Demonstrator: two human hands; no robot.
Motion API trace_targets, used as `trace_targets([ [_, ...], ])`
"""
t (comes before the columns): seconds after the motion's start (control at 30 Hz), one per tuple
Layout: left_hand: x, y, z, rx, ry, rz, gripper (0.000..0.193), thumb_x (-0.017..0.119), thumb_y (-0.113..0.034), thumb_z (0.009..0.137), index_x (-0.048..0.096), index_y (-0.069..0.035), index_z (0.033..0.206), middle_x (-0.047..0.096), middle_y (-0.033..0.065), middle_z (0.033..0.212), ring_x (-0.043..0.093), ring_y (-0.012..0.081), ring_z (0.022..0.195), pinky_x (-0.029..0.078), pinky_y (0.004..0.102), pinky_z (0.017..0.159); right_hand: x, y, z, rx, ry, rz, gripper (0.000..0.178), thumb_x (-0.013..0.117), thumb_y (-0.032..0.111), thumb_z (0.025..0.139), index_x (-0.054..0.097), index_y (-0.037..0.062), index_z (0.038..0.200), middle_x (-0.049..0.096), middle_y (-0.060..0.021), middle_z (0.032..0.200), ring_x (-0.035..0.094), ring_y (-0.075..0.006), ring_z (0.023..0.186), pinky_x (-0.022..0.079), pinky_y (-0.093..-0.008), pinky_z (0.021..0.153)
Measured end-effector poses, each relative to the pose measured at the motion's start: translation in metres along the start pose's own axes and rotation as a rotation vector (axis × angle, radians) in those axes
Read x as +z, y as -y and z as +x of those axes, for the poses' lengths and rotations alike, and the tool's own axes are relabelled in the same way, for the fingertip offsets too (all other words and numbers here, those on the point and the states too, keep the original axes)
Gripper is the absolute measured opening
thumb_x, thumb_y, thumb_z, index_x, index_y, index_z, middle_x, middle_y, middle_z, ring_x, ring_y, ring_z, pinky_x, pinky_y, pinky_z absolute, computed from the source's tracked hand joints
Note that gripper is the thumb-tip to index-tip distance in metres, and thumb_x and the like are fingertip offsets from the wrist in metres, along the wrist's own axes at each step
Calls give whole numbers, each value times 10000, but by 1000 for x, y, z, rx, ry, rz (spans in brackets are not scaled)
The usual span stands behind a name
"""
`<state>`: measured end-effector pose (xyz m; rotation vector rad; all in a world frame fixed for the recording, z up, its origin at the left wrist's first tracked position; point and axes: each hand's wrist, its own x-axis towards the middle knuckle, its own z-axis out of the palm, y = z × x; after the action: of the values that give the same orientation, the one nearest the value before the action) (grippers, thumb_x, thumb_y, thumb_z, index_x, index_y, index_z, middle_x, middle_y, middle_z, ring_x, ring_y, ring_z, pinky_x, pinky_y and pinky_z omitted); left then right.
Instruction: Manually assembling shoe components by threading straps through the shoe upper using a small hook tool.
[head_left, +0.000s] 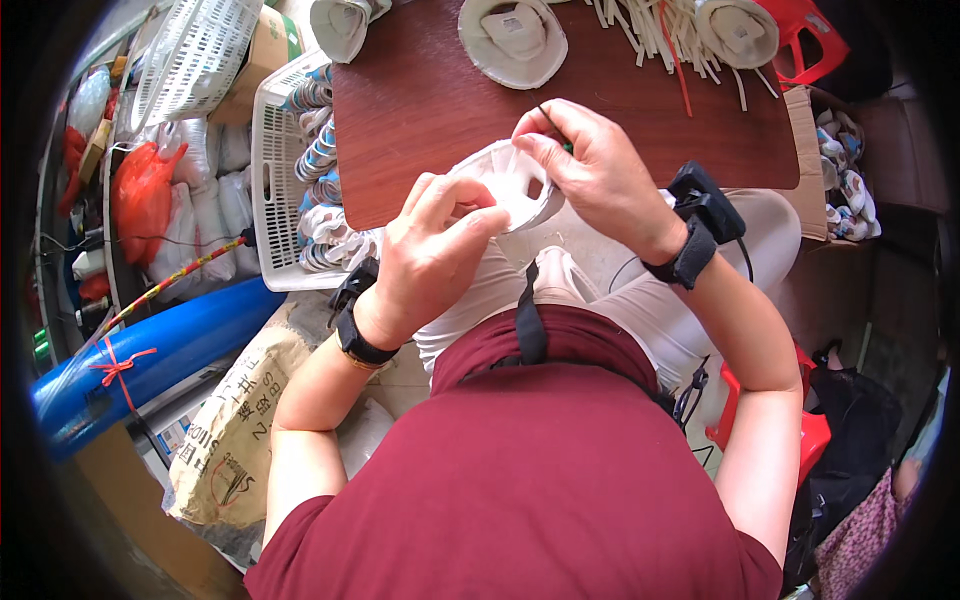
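Note:
Between my hands, over the table's near edge, is a white cup-shaped fabric piece (512,188) with a rounded rim. My left hand (425,255) is closed in a pinch at its left side, thumb and fingertips against the white material. At the piece's upper right, my right hand (605,175) is closed around a thin dark stick-like tool (547,118) with a bit of green by the fingers. The tool's lower end is hidden by the hand. Similar white rounded pieces, a middle one (512,42) and a left one (342,28), lie along the table's far side.
The brown table (410,120) carries a bundle of cream strips (650,40) at its far right. Left of it stands a white plastic basket (275,190) of rolled items. A cardboard box (808,165) and a red stool (810,55) are at the right; a blue roll (170,350) lies left.

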<state>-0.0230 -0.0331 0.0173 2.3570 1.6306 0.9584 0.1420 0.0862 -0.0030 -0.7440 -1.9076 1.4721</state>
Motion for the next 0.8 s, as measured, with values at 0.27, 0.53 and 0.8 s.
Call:
trace_targets([
  [0.27,0,8,-5,173,-22,116,287,699,-34,643,692,-112,919,582,57,931,590,237,863,549,345,714,-9,-2,9,-141,323,-95,172,653,127,862,681,4,979,676,-157,903,659,-287,845,516,-368,760],
  [0.53,-5,6,6,8,-59,-64,252,671,91,690,662,-38,906,603,97,899,602,259,797,517,332,663,-2,1,-1,116,215,63,152,625,131,904,671,-10,943,678,-116,835,673,-180,817,520,-326,731],
  [0.8,-6,-1,5,-389,12,-392,194,625,111,783,624,2,944,605,105,903,623,200,746,503,300,607,8,-13,-2,378,15,502,167,588,196,988,600,30,1005,608,13,816,552,-36,702,463,-204,611],
])
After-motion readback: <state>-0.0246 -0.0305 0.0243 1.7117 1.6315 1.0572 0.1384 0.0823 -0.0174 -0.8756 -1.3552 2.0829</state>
